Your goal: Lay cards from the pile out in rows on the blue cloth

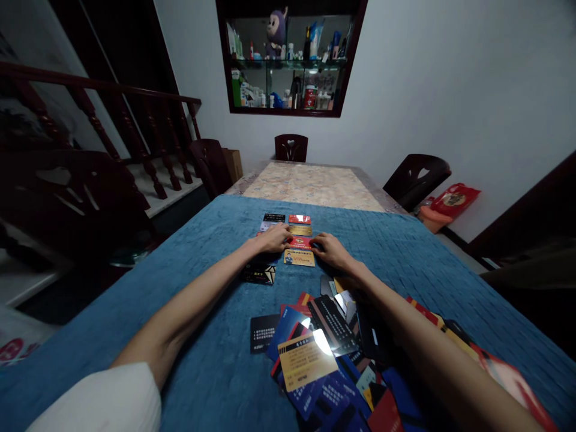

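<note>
Both my arms reach forward over a blue cloth [193,282] on the table. My left hand [273,237] and my right hand [330,249] each touch one end of a red card [300,242], fingers curled onto its edges. That card lies in a small grid of cards: a black card [274,217] and a red card [299,219] at the far end, a gold card [300,230] behind it, a yellow card [299,257] in front. A black card [258,275] lies under my left forearm. A loose pile of several cards [324,354] lies near me.
Beyond the cloth the patterned tabletop [310,183] is bare. Dark wooden chairs stand at the far end [291,147], the left [211,165] and the right [416,177]. A stair railing [112,120] runs along the left. A wall cabinet [288,60] holds bottles.
</note>
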The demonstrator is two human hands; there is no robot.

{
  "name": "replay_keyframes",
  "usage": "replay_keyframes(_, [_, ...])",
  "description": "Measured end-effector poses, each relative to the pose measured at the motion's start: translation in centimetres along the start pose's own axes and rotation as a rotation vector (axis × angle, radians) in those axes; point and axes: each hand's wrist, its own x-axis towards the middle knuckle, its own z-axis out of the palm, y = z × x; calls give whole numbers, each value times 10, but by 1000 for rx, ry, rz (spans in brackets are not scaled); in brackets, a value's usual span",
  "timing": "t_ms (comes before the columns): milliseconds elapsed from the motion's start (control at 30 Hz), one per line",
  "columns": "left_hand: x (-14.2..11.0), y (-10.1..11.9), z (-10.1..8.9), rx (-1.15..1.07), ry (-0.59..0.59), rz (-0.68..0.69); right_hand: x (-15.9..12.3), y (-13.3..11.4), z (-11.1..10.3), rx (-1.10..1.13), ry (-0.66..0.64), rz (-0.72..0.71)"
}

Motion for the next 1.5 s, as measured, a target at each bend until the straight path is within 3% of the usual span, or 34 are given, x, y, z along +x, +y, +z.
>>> replay_keyframes(433, [-5,12,-7,4,11,-77,2,-3,-3,-21,-21,34])
replay_keyframes(733, [-22,39,-22,-12,150,-38,-10,-6,-16,17,12,10])
replay_keyframes(967, [-48,78,-22,-140,217,135,-41,-17,-34,17,36,-47])
replay_keyframes(1233, [-79,117,-25,-236,154,253,-99,-39,-45,0,89,-128])
replay_keyframes(1500, [-86,137,-20,-293,39,362,-143,-63,-58,100,145,-185])
